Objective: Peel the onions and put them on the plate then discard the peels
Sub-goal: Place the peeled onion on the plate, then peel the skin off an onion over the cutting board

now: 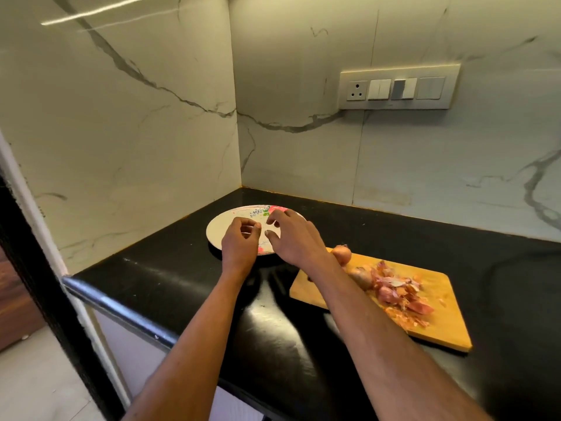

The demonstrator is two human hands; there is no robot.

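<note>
Left hand: The left hand [241,240] is over the plate [217,230]. Its fingers are curled in loosely. I cannot tell if it holds anything.

Right hand: The right hand [293,237] is just beside it, at 3 o'clock from it. Its fingers are bent and spread a little. I cannot see anything in it, but its palm side is hidden.

Plate: White with bright splashes. It sits on the black counter [303,329], near the corner of the walls. The hands hide much of it, so I cannot tell if a peeled onion is on it.

Onions: One onion [342,253] with its skin on sits at the far corner of the wooden cutting board [443,323]. Another brown onion [361,276] lies close to it, at 5 o'clock.

Peels: A pile of onion peels [400,296] lies on the board, at 4 o'clock from the plate.

What could go wrong: The right arm crosses over the board, right by the onions. If it swings back low, it might bump an onion and make it roll off. It might also sweep the light peels onto the counter.
</note>
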